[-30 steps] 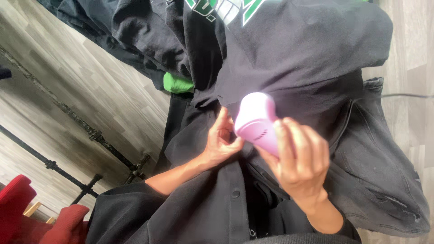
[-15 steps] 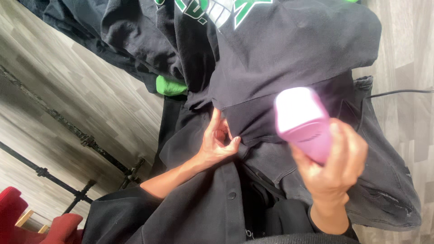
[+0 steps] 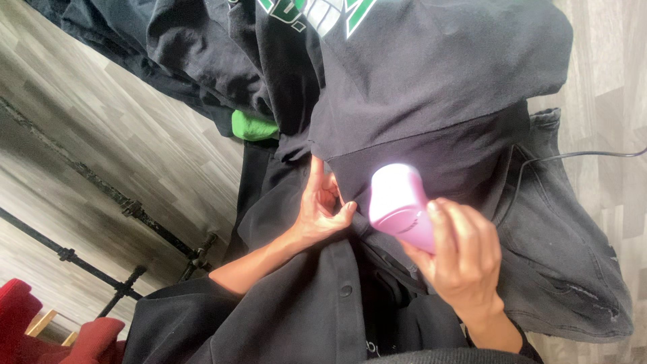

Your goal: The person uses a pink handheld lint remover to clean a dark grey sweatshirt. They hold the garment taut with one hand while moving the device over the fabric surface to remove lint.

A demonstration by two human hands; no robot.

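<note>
- Holding a pink shaver (image 3: 399, 205) tight in my right hand (image 3: 465, 259), over the black shirt (image 3: 431, 81).
- My left hand (image 3: 320, 212) fingers pinch the shirt's hem.

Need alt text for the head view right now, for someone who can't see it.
The right hand holds a pink handheld device against a black garment with green and white print, while the left hand pinches the fabric beside it. More dark clothes lie piled around on a grey wood floor.
</note>
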